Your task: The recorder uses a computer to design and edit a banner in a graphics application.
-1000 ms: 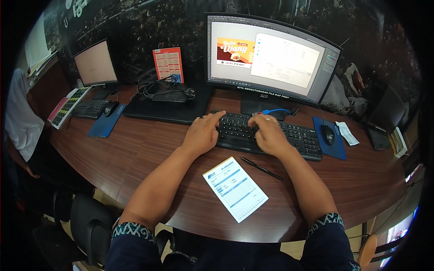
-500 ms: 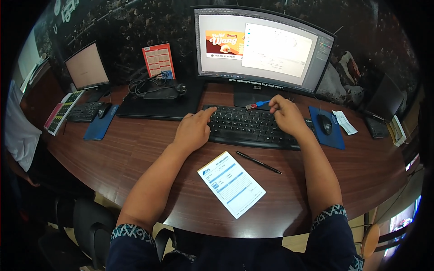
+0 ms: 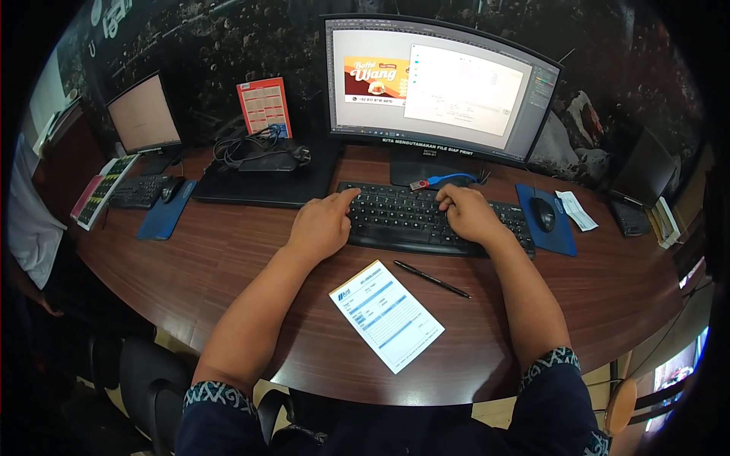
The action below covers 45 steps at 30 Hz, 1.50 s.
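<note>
A black keyboard (image 3: 403, 220) lies on the desk in front of a large curved monitor (image 3: 517, 83). My left hand (image 3: 321, 226) rests at the keyboard's left end, its index finger stretched onto the upper-left keys, holding nothing. Over the right-hand keys is my right hand (image 3: 469, 215), empty, with its fingers bent but apart. Just behind the keyboard, a small red and silver USB stick (image 3: 419, 185) sits at the end of a blue cable (image 3: 452, 178). Nearer to me lie a printed form pad (image 3: 386, 315) and a black pen (image 3: 432, 278).
To the right are a black mouse (image 3: 543, 214) on a blue mouse pad (image 3: 564, 241) and a paper slip (image 3: 576, 210). On the left, a black flat case (image 3: 251, 191) bears a tangle of cables (image 3: 247, 146) by a red calendar (image 3: 264, 106). Another person (image 3: 34, 220) stands at far left.
My right hand has moved left and toward me, from beside the blue cable onto the keys, uncovering more of the cable. My left hand has stayed at the keyboard's left end.
</note>
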Available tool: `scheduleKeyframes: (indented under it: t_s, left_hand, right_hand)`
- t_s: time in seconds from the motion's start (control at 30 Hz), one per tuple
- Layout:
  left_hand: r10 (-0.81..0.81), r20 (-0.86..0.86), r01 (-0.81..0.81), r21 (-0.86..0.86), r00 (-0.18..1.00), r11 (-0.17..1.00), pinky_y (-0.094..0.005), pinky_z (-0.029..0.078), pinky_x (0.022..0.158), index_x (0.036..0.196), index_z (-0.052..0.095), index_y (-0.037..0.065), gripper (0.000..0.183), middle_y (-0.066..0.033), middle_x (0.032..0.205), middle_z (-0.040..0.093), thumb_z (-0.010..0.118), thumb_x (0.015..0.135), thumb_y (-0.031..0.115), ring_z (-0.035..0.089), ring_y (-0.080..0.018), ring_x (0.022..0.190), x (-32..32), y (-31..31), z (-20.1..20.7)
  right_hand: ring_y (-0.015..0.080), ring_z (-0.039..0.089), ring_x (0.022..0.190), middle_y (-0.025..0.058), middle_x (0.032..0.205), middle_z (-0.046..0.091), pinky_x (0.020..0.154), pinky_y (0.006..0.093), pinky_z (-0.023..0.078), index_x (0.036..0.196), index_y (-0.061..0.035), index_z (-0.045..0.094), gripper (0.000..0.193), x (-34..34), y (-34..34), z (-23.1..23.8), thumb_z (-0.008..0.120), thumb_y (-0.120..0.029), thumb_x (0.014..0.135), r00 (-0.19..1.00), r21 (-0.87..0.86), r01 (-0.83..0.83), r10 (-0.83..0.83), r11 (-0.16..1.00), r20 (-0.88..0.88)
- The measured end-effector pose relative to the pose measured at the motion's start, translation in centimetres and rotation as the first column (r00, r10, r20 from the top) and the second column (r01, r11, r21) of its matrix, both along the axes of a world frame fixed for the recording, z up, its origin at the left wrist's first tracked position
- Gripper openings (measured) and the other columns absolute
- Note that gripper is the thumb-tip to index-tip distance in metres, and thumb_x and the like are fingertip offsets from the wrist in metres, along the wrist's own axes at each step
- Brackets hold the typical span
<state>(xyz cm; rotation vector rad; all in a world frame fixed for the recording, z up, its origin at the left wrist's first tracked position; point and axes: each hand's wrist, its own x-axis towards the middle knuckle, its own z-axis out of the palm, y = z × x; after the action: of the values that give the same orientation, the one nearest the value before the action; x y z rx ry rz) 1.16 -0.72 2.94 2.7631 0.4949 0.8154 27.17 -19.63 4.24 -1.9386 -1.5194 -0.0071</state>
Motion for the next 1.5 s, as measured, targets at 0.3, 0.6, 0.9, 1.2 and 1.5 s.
scheduleKeyframes:
  t_s: [0.3,0.6,0.9,1.2,1.5]
  left_hand:
    - [-0.001,-0.111,0.023,0.199,0.994,0.98,-0.0473,0.049,0.095,0.144,0.05,0.006,0.083,-0.0187,0.13,0.058,0.078,0.081,0.052,0.062,-0.0366,0.112,0.1,-0.9,0.2]
    - [0.114,-0.258,-0.09,0.105,0.959,0.99,-0.0488,0.052,0.097,0.151,0.042,0.002,0.102,-0.0242,0.143,0.051,0.07,0.08,0.07,0.065,-0.0404,0.118,0.2,-1.0,-0.1]
    - [0.155,-0.26,-0.141,0.069,0.953,0.988,-0.0496,0.05,0.099,0.153,0.038,0.005,0.099,-0.0207,0.148,0.049,0.071,0.082,0.066,0.061,-0.0401,0.123,0.1,-1.2,-0.4]
    - [0.185,-0.238,-0.162,0.111,0.954,0.98,-0.049,0.05,0.098,0.151,0.04,0.003,0.099,-0.022,0.146,0.05,0.069,0.082,0.068,0.061,-0.039,0.123,-0.5,-0.7,-0.8]
    - [-0.048,-0.094,0.06,0.13,0.994,0.99,-0.0488,0.042,0.11,0.123,0.063,0.005,0.058,-0.0182,0.147,0.05,0.079,0.083,0.043,0.051,-0.038,0.133,0.3,-1.3,-0.5]
  right_hand:
    - [0.0274,0.069,0.092,0.0131,0.093,0.07,0.083,0.0361,0.053,0.101,-0.0009,0.061,0.021,4.7,-9.2,4.6,0.052,0.007,0.083,0.986,0.236,0.166,-0.163,0.957,-0.033]
    - [0.0285,0.068,0.09,0.0124,0.091,0.069,0.084,0.0386,0.05,0.1,-0.0024,0.063,0.015,4.8,-17.6,-1.1,0.057,0.005,0.088,0.955,0.089,0.29,-0.294,0.953,0.027]
    - [0.0292,0.066,0.098,0.011,0.098,0.069,0.095,0.0409,0.046,0.103,-0.003,0.064,0.019,3.6,-16.7,-1.0,0.058,0.004,0.086,0.968,0.06,0.217,-0.223,0.974,0.115]
    - [0.0355,0.062,0.108,0.0147,0.105,0.066,0.097,0.0455,0.045,0.105,-0.0037,0.064,0.026,2.7,-15.2,-0.9,0.055,0.007,0.083,0.979,0.066,0.171,-0.177,0.983,0.097]
    - [0.0393,0.055,0.125,0.0178,0.127,0.062,0.106,0.0457,0.039,0.09,-0.0034,0.068,0.024,3.0,-16.6,-0.7,0.053,0.009,0.076,0.955,0.075,0.209,-0.22,0.975,0.197]
